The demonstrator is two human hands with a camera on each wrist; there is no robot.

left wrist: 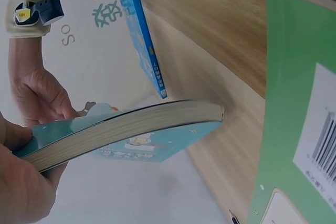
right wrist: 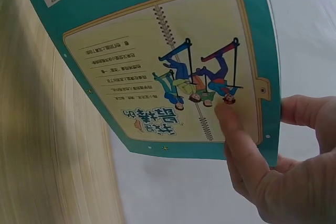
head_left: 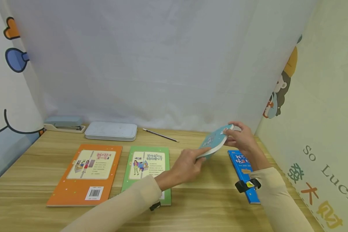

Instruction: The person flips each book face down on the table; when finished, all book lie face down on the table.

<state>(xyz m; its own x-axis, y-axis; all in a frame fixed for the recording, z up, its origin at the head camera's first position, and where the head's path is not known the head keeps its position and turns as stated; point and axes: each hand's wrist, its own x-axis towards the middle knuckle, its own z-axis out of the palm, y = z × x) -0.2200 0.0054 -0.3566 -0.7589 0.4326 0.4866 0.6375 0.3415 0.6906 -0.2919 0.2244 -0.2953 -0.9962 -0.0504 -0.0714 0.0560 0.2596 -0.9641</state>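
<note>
Both hands hold a teal book (head_left: 215, 140) clear of the wooden table (head_left: 34, 212): the left hand (head_left: 188, 164) pinches its near corner, thumb on top, and the right hand (head_left: 243, 137) grips the far edge, fingers curled under the cover. From the right wrist, that cover shows a cartoon of figures, stylised Chinese characters and a barcode sticker, too small to read. Just below the right hand lies a blue book (head_left: 243, 174) with Chinese lettering. Left of the left hand sit a green book (head_left: 148, 167) and an orange book (head_left: 87, 174), the latter barcoded. The wall beside the right arm reads "So Lucky" (head_left: 327, 170).
</note>
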